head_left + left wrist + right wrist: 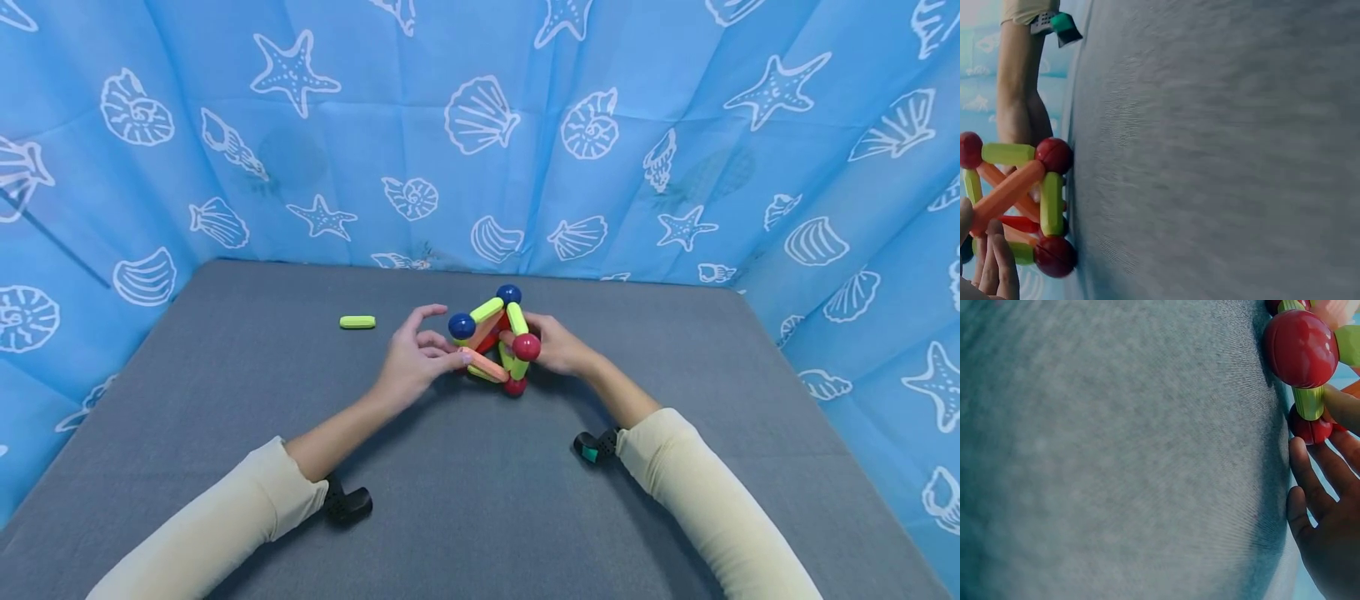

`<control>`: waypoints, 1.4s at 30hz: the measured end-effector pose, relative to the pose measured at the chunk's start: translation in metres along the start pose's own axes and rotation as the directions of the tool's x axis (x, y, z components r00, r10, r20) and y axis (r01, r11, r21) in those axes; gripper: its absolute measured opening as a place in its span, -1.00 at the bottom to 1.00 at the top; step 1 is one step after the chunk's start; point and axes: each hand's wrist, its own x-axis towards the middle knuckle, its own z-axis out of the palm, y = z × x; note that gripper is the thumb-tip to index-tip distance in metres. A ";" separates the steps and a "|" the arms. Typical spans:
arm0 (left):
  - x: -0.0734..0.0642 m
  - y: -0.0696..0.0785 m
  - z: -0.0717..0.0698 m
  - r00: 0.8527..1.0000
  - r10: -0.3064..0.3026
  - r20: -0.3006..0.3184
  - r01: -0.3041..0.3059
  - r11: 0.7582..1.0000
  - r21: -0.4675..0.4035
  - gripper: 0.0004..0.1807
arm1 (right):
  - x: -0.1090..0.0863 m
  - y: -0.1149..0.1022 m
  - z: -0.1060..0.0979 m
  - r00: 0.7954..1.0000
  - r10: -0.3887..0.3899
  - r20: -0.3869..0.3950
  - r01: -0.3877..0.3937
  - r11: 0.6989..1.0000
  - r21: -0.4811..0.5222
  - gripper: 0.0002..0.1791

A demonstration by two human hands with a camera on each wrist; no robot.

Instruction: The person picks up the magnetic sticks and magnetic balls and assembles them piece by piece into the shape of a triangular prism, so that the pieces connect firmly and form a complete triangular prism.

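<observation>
A box-like frame of a magnetic ball-and-rod building set stands on the table in front of me. It has blue balls (462, 326) at the top left and back, red balls (527, 347) on the right and at the front, and yellow-green rods (1052, 203) along its edges. Between thumb and fingers, my left hand (411, 362) pinches an orange rod (1009, 195) slanting across the front face, one end at a red ball (1054, 155). On the frame's right side my right hand (558, 343) grips it, thumb near a yellow-green rod (1308, 403), fingers partly hidden.
One loose yellow-green rod (357, 322) lies on the grey table (480, 517), left of the frame. Behind the table hangs a blue curtain (420, 125) with white shells and starfish. Black wrist devices (347, 505) are strapped at both sleeves.
</observation>
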 end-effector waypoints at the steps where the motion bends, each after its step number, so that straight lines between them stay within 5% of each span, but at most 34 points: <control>1: 0.001 0.001 0.002 1.000 0.012 -0.007 -0.012 1.000 0.011 -0.26 | 0.000 0.001 0.000 1.000 -0.006 0.001 0.006 1.000 -0.003 -0.65; 7: 0.004 0.005 0.008 0.996 0.083 -0.031 -0.081 0.995 0.065 -0.27 | -0.001 0.002 0.000 1.000 -0.027 0.002 0.027 1.000 -0.014 -0.65; 14: 0.002 0.007 0.005 0.992 0.124 0.038 -0.127 0.989 0.077 -0.23 | -0.001 0.003 0.001 1.000 -0.007 -0.002 0.007 1.000 -0.001 -0.64; 20: 0.008 0.008 0.003 0.983 0.178 0.041 -0.182 0.975 0.127 -0.42 | -0.001 0.001 0.001 1.000 -0.011 -0.004 0.011 1.000 -0.015 -0.62; 23: 0.013 0.009 -0.003 0.980 0.172 0.097 -0.187 0.966 0.176 -0.46 | 0.000 0.000 0.001 1.000 -0.017 -0.003 0.017 1.000 -0.020 -0.62; 27: 0.023 0.008 -0.026 0.959 0.072 0.273 -0.147 0.953 0.265 -0.45 | 0.000 0.000 0.002 1.000 -0.024 -0.006 0.023 1.000 -0.019 -0.63; 30: 0.031 0.003 -0.052 0.945 0.021 0.327 -0.132 0.937 0.322 -0.52 | 0.000 0.000 0.001 0.999 -0.032 -0.010 0.032 0.999 -0.023 -0.65; 36: 0.044 -0.014 -0.105 0.977 0.038 0.210 -0.132 0.882 0.453 -0.51 | -0.002 0.000 0.000 0.999 -0.033 -0.004 0.033 0.999 -0.011 -0.63; 42: 0.042 -0.026 -0.143 0.994 -0.016 0.107 -0.044 0.842 0.537 -0.44 | -0.003 0.000 0.000 1.000 -0.027 0.000 0.027 1.000 0.011 -0.59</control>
